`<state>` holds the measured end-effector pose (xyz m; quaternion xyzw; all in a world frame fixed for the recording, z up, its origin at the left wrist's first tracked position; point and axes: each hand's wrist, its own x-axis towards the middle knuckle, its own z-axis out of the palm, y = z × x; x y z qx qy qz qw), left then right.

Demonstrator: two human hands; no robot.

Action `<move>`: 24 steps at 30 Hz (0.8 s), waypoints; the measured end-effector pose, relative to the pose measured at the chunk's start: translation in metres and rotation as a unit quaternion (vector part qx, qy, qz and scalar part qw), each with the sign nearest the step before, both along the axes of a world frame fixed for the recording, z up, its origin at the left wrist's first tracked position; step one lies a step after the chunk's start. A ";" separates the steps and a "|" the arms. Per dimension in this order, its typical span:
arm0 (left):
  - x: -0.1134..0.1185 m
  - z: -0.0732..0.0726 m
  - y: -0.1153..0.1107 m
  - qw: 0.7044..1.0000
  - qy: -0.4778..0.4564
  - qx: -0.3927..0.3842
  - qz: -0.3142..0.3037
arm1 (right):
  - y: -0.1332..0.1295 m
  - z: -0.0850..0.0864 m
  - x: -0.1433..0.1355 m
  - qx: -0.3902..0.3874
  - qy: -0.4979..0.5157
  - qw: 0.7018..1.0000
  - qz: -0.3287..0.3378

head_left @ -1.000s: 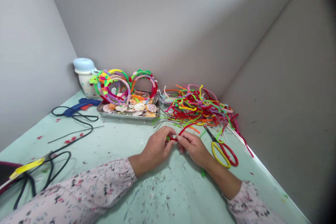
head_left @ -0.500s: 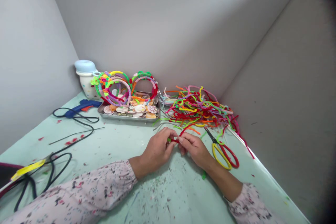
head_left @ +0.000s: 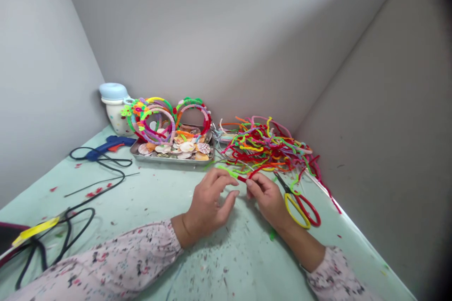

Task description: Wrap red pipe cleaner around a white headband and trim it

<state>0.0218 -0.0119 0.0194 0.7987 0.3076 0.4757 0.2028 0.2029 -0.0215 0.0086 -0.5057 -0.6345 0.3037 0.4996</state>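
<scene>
My right hand (head_left: 267,196) pinches a red and green pipe cleaner piece (head_left: 242,178) between thumb and fingers. The green end points left, and a red strand rises to the right from my fingertips. Just left of it, my left hand (head_left: 212,201) has its thumb and fingers apart, with the fingertips close to the green part. Scissors (head_left: 291,194) with one yellow and one red handle lie right beside my right hand. Behind both hands is a heap of coloured pipe cleaners (head_left: 263,143).
A metal tray (head_left: 169,162) holds shells, with fuzzy headbands (head_left: 157,122) standing on it. Behind its left side is a white jar (head_left: 118,115) with a blue lid. A blue glue gun (head_left: 106,146) and black cable (head_left: 115,183) lie left. Grey walls enclose the table (head_left: 158,197).
My left hand has let go of the pipe cleaner piece and its fingers have opened. The green end now shows to the left of my right hand's grip.
</scene>
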 end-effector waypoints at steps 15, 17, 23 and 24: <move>0.005 -0.013 0.021 0.882 -0.123 -0.430 -0.148 | -0.007 -0.005 -0.005 0.215 -0.198 0.956 0.028; 0.005 -0.012 0.021 0.882 -0.124 -0.432 -0.143 | -0.005 -0.007 -0.005 0.216 -0.201 0.955 0.021; 0.007 -0.016 0.022 0.910 -0.086 -0.396 -0.091 | -0.002 -0.010 -0.005 0.197 -0.190 0.962 0.001; 0.008 -0.017 0.023 0.913 -0.081 -0.390 -0.083 | -0.002 -0.010 -0.005 0.191 -0.188 0.963 0.006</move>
